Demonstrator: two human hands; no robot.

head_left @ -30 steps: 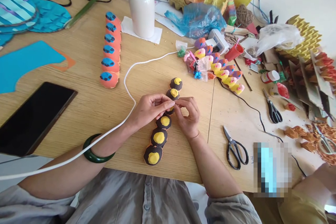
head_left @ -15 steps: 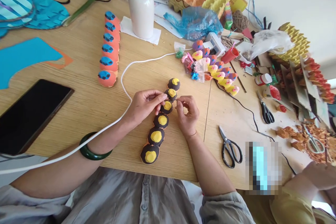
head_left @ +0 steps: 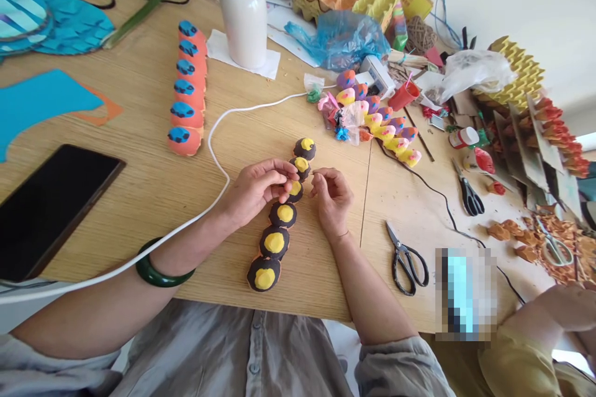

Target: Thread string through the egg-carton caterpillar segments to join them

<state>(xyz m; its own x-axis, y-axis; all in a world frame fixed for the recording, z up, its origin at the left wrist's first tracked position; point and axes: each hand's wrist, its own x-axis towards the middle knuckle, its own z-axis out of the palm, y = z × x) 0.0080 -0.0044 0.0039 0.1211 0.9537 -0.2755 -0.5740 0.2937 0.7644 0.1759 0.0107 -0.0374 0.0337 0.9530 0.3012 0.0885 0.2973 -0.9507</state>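
A row of dark, rounded cups with yellow clay centres [head_left: 274, 241] runs up the table in front of me. My left hand [head_left: 263, 189] hovers over the row's left side, fingers curved and apart, with no object visible in them. On the right of the row, my right hand [head_left: 331, 198] has thumb and forefinger pinched together; whatever they hold is too small to make out. The topmost cup [head_left: 305, 147] carries a small dark mark on its yellow centre.
An orange row with blue tops [head_left: 187, 87] lies at the upper left, above a black phone [head_left: 56, 208]. A white cable [head_left: 212, 136] passes over my left forearm. Black-handled scissors [head_left: 407, 267] lie right; another person's arm [head_left: 540, 319] is at lower right.
My left thumb and fingers have parted, and the hands are slightly farther apart. The thin dark strand between them no longer shows. The whole view has shifted slightly.
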